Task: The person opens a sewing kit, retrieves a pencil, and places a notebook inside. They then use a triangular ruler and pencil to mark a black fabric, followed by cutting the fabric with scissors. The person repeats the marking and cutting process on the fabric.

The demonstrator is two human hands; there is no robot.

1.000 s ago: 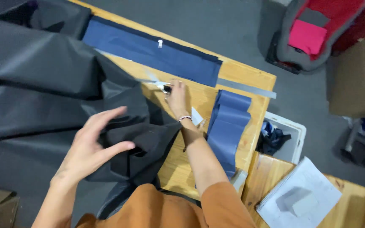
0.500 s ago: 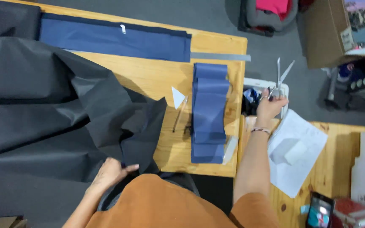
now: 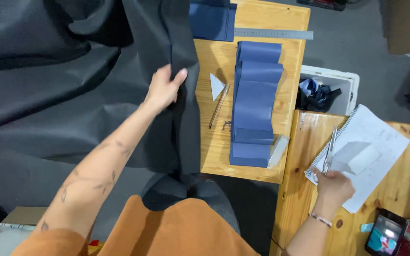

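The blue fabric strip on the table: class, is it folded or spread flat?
Folded. The blue fabric strip lies in overlapping zigzag layers, each fold edge showing, between the pencil and the table edge.

A bare strip of the wooden counter (image 3: 205,151) lies open between the draped black fabric (image 3: 72,95) and the folded blue fabric strip (image 3: 255,104), crossed only by a pencil (image 3: 219,106) and white triangle (image 3: 216,85); a steel ruler (image 3: 274,34) bars the far edge.

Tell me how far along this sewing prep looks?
Looks done: blue strips lie folded in a stack on the table. In hand: the left hand grips the black cloth's edge while the right hand holds scissors over a notebook. The black cloth looks uncut.
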